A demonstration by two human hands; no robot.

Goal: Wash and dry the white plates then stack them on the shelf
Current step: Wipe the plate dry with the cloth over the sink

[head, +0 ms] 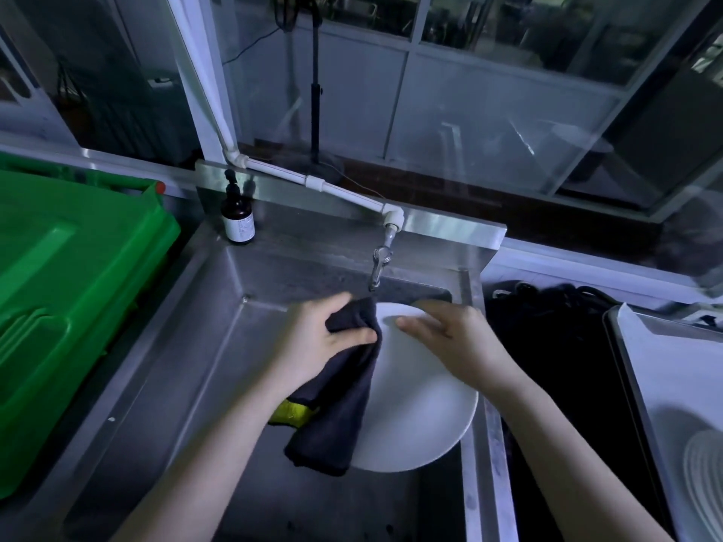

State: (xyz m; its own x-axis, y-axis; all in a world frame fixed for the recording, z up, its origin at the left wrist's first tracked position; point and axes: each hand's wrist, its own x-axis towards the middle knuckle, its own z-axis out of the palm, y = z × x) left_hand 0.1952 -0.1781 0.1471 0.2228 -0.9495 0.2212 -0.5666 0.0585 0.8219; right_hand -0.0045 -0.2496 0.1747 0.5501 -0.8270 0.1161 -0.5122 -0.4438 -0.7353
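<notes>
Plate (422,404) was over the sink's (219,307) right side, its edge overlapping the right rim, tap (377,267) just above its far edge. Open basin lay to the left. Your left hand (321,338) gripped the dark cloth (340,404) on the plate's left edge. Your right hand (450,330) pinched the far rim. Plate was round, plain white.
</notes>
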